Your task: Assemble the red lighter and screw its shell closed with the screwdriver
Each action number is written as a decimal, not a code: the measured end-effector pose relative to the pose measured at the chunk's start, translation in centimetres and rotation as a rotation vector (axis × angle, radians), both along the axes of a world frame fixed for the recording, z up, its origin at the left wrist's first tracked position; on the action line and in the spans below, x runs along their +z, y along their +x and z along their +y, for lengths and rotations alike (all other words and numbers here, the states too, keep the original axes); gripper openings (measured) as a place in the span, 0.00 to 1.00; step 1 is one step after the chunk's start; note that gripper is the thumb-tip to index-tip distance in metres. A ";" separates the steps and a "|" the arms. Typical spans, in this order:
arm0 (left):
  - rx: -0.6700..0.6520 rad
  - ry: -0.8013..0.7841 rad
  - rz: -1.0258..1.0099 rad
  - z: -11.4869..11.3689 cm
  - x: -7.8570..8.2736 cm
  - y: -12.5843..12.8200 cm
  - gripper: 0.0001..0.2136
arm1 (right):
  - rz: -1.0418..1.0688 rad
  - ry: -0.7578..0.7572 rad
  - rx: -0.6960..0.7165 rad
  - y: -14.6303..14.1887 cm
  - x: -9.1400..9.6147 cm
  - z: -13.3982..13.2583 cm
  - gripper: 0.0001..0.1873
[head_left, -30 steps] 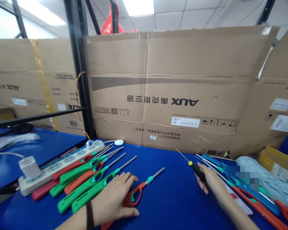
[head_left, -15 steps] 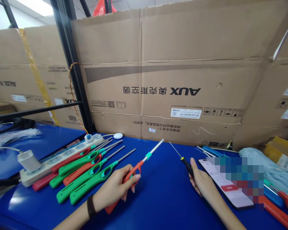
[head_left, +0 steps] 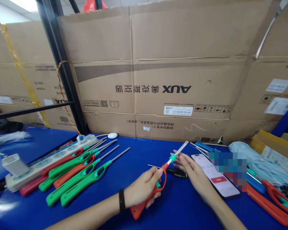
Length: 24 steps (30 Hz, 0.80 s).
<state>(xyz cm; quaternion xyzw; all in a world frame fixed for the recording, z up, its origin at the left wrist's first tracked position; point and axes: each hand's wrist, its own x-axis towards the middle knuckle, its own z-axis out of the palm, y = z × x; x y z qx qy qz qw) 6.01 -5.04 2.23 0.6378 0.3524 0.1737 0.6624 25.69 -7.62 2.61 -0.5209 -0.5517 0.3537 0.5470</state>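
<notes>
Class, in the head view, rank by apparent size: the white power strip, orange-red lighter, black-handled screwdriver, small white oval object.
White plastic power strip
Orange-red lighter with metal nozzle
Black-handled screwdriver
Small white oval object
The top two look close; the lighter's nearness leaves their order unsure.

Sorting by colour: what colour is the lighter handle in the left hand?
The lighter handle in the left hand is orange-red, shown best in the head view.

A red-orange utility lighter [head_left: 166,166] with a teal collar and slim metal nozzle tilted up to the right, its grip closed in the left hand [head_left: 142,190]. The open right hand [head_left: 190,171] was just beside the collar, above a black-handled screwdriver [head_left: 179,172] lying flat.
</notes>
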 end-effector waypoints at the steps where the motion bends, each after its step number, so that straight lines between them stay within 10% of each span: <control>1: -0.015 0.017 0.015 0.0 -0.1 0.3 0.20 | 0.124 -0.028 0.051 -0.1 0.2 0.0 0.25; 13: 0.021 0.347 0.153 0.0 0.3 1.3 0.19 | 0.272 -0.142 0.211 -1.5 0.8 -0.8 0.23; 20: -0.037 0.216 0.185 0.5 1.1 2.6 0.18 | 0.374 -0.113 0.209 -1.5 0.7 -0.9 0.20; 24: 0.003 0.460 0.303 0.8 1.4 3.1 0.16 | 0.458 -0.112 0.147 -1.6 -0.2 -0.4 0.22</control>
